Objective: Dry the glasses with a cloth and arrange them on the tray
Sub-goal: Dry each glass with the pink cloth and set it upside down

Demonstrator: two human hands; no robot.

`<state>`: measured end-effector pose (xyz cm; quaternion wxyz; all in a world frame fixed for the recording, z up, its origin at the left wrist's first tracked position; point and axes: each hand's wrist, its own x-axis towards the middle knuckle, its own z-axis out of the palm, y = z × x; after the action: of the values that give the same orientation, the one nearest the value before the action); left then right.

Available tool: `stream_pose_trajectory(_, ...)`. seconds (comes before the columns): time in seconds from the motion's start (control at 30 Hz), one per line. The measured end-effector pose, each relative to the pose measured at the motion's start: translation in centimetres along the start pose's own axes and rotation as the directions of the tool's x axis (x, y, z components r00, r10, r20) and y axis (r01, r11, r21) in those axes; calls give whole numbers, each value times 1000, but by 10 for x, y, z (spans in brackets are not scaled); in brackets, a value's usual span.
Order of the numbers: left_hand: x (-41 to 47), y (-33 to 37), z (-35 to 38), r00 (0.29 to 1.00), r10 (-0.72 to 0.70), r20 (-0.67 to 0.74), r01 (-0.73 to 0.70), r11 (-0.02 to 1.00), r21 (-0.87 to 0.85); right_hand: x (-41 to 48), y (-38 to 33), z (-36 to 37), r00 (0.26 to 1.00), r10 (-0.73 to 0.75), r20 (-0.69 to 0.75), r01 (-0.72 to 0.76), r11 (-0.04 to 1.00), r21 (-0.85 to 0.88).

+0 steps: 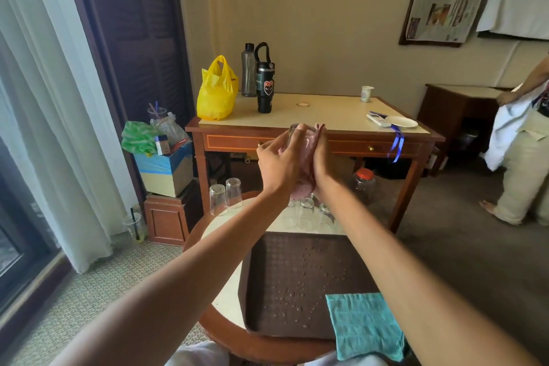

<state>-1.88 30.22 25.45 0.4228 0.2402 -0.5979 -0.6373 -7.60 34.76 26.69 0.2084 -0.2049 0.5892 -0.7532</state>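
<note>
Curtains point(59, 128) hung at your far left, with open carpet between them and the round table point(227, 303) in front of you. Two upturned glasses point(225, 197) stood just beside each other near that table's far left edge.

You held both hands up over the table's far side, well above everything on it, in front of the wooden desk point(326, 116). Your left hand point(277, 163) gripped a clear glass point(298, 138), fingers curled round its wall with one fingertip up at the rim. Your right hand point(322, 157) held a pink cloth point(309, 151) against the glass's other side. Its fingers lay close together along the cloth, their tips hidden, and the cloth's tail hung down between your wrists.

Below your hands, three more upturned glasses point(306, 214) stood in a row on the table, just beyond the far edge of the brown tray point(297, 270). Water drops were scattered over the tray's floor. A teal cloth point(365, 324) covered its near right corner.

Right of the table the carpet lay open, and another person point(523, 157) stood at the far right edge.
</note>
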Motion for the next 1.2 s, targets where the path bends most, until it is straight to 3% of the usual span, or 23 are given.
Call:
stream_pose_trajectory(0.1,-4,12,-10,1000,-19,2,19,1000,-25,-12,14,-5,996,-11,87,24,988,-155)
stream_pose_trajectory(0.23,-1,11,-26,990,-136,21,137,989,-52,-36,33,2,978,-179,112,207,917,-342)
stream_pose_trajectory(0.3,-2,8,-31,984,-176,32,178,981,-82,-43,43,7,951,-281,126,306,906,-293)
stream_pose_trajectory(0.43,-13,6,-32,980,-194,54,199,973,-121,-36,46,7,934,-348,81,352,860,-368)
stream_pose_trajectory(0.5,-19,6,-30,977,-192,94,202,972,-121,-30,36,7,929,-369,36,364,892,-269)
stream_pose_trajectory(0.6,-26,7,-28,976,-173,132,187,977,-98,-16,13,2,976,-219,8,217,961,-174)
stream_pose_trajectory(0.7,-29,10,-28,982,-129,136,131,991,-8,-10,8,-1,981,185,-49,-186,982,-16)
stream_pose_trajectory(0.8,-27,15,-31,988,-125,89,128,991,-31,-24,14,5,956,286,-66,-288,958,-13)
stream_pose_trajectory(0.87,-25,17,-33,989,-137,53,141,986,-86,-45,14,10,983,181,-37,-184,976,-113)
stream_pose_trajectory(0.93,-21,17,-37,992,-128,19,130,985,-114,-59,18,15,999,-44,23,48,974,-223)
stream_pose_trajectory(1.03,-15,17,-44,985,-168,29,171,977,-128,-62,30,20,932,-359,49,357,886,-295)
stream_pose_trajectory(1.1,-16,15,-45,972,-227,53,232,965,-125,-56,34,21,924,-381,44,369,854,-367)
stream_pose_trajectory(1.2,-21,15,-43,952,-293,85,301,949,-96,-40,26,22,942,-334,-2,320,904,-282)
